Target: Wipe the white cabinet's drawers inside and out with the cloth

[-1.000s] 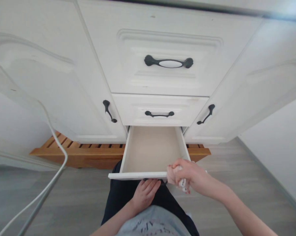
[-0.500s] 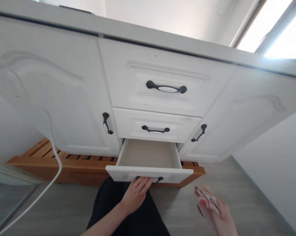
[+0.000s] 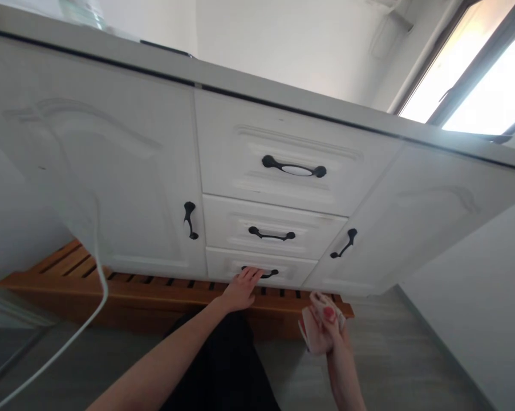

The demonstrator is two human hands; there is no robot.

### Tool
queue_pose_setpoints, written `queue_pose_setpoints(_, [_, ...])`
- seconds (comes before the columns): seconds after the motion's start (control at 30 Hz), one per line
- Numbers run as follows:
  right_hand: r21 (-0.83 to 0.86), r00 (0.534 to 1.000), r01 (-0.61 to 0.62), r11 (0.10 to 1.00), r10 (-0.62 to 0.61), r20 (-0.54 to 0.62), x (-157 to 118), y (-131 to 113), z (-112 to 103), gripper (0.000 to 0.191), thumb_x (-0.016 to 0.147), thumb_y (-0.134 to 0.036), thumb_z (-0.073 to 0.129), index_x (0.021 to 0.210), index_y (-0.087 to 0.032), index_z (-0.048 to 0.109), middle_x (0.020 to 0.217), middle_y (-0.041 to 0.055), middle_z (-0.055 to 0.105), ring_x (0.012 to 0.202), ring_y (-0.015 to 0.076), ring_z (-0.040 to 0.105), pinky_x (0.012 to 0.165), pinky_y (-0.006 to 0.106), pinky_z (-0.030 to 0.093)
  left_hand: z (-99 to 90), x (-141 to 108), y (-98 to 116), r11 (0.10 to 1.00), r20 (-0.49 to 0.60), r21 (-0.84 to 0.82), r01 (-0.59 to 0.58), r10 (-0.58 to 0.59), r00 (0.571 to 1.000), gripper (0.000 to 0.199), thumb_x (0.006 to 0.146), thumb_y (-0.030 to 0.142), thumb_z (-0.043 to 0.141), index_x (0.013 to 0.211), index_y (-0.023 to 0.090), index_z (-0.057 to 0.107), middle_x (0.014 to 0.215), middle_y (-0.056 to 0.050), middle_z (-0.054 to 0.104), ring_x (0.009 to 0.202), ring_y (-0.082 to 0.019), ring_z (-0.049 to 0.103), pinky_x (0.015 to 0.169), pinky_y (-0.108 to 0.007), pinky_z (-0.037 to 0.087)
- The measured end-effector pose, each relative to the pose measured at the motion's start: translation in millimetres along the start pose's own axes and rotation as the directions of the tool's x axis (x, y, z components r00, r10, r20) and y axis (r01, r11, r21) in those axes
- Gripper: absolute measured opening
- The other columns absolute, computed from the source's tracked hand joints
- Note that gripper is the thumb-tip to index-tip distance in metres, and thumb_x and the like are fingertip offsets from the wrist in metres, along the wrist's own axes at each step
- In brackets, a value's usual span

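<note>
My left hand (image 3: 239,292) is at the bottom drawer (image 3: 294,272) of a white cabinet, its fingers curled over the left part of the dark drawer handle (image 3: 271,274). That drawer's front now lies flush with the others. In my right hand (image 3: 339,341) is a crumpled pale pink cloth (image 3: 313,332) with red patches, bunched in the closed fingers. This hand is lower right of the drawer, in front of the wooden slatted bench's right end. My left fingertips partly cover the handle.
Above are a middle drawer (image 3: 223,220) and a top drawer (image 3: 227,154), flanked by cabinet doors with dark handles. A slatted wooden bench (image 3: 154,297) runs low along the cabinet. At left a white cable (image 3: 98,285) hangs down. A window (image 3: 488,80) is at upper right.
The bottom drawer has gone from pulled out to closed, with my left hand moving forward on its handle. My right hand has moved left and forward with the cloth.
</note>
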State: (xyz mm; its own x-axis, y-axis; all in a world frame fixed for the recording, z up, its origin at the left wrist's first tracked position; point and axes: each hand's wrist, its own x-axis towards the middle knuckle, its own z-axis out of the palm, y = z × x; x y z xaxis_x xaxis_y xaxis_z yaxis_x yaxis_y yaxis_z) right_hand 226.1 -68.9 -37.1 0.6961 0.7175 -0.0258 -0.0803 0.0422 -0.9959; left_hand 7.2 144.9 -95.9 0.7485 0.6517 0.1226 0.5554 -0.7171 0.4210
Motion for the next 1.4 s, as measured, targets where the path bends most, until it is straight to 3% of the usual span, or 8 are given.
queue_pose_setpoints(0.1, [-0.164,0.951,0.195,0.967,-0.227,-0.21,40,-5,31,0.065,0.088,-0.053,0.058,0.144,-0.022,0.05,0.143,0.0121,0.056,0.131,0.0287,0.053,0.114,0.05,0.041,-7.8,-1,7,0.999,-0.014,-0.043,-0.025,0.024,1.0,0.083,0.073,0.017,0.059,0.153,0.021,0.034,0.152,-0.01,0.044,0.143,-0.027,0.037,0.118,-0.042,0.04])
queue_pose_setpoints(0.23, [-0.645,0.714,0.445,0.622,-0.681,-0.164,101,24,64,0.066,0.097,-0.046,0.045,0.154,-0.013,0.036,0.154,0.0225,0.039,0.141,0.0347,0.038,0.117,0.06,0.031,-5.2,-40,13,0.998,-0.169,-0.054,0.026,-0.035,0.985,0.068,0.086,0.009,0.042,0.153,0.022,0.033,0.159,-0.01,0.035,0.148,-0.023,0.03,0.125,-0.044,0.031])
queue_pose_setpoints(0.57, [-0.76,0.488,0.607,0.233,-0.864,0.125,104,82,124,0.053,0.095,-0.028,0.057,0.145,-0.014,0.048,0.138,0.0271,0.049,0.138,0.0417,0.041,0.109,0.066,0.039,95.7,-195,-44,0.74,-0.214,0.044,0.671,-0.649,0.73,0.059,0.084,0.007,0.041,0.141,0.017,0.054,0.153,-0.012,0.048,0.142,-0.026,0.043,0.119,-0.045,0.037])
queue_pose_setpoints(0.7, [-0.736,0.391,0.676,0.037,-0.865,0.315,82,68,164,0.038,0.094,-0.023,0.054,0.132,-0.017,0.06,0.123,0.0212,0.058,0.128,0.0382,0.047,0.101,0.058,0.046,88.8,-180,-40,0.756,-0.097,0.117,0.644,-0.637,0.765,0.062,0.081,0.01,0.043,0.141,0.021,0.055,0.157,-0.01,0.045,0.143,-0.027,0.042,0.111,-0.046,0.038])
queue_pose_setpoints(0.93, [-0.585,0.386,0.809,-0.054,-0.703,0.598,40,66,264,0.042,0.094,-0.021,0.055,0.133,-0.032,0.063,0.128,0.0131,0.063,0.116,0.0356,0.05,0.094,0.055,0.04,85.9,-175,-35,0.779,-0.085,0.138,0.611,-0.606,0.791,0.06,0.082,0.012,0.042,0.139,0.018,0.056,0.153,-0.012,0.05,0.14,-0.03,0.044,0.107,-0.048,0.038])
queue_pose_setpoints(1.07, [-0.408,0.253,0.905,-0.119,-0.62,0.743,32,66,314,0.043,0.098,-0.03,0.055,0.139,-0.039,0.056,0.134,0.0066,0.064,0.118,0.0305,0.052,0.09,0.047,0.039,83.8,-180,-39,0.786,-0.108,0.151,0.6,-0.59,0.8,0.055,0.085,0.013,0.042,0.136,0.018,0.059,0.149,-0.013,0.054,0.137,-0.03,0.047,0.106,-0.047,0.039])
queue_pose_setpoints(1.3, [-0.022,-0.091,0.966,-0.259,-0.415,0.905,58,77,309,0.038,0.1,-0.018,0.047,0.135,-0.026,0.058,0.143,0.0001,0.061,0.127,0.0171,0.051,0.095,0.033,0.041,84.0,-181,-45,0.782,-0.112,0.22,0.584,-0.574,0.811,0.052,0.086,0.011,0.041,0.133,0.016,0.061,0.148,-0.013,0.056,0.136,-0.031,0.048,0.105,-0.048,0.041])
queue_pose_setpoints(1.4, [0.04,-0.144,0.959,-0.28,-0.363,0.92,68,70,298,0.033,0.099,-0.019,0.049,0.129,-0.029,0.061,0.138,-0.004,0.065,0.122,0.0123,0.055,0.094,0.028,0.043,85.1,-181,-46,0.786,-0.11,0.254,0.564,-0.555,0.824,0.05,0.087,0.011,0.041,0.132,0.015,0.062,0.147,-0.014,0.057,0.136,-0.031,0.048,0.104,-0.047,0.041])
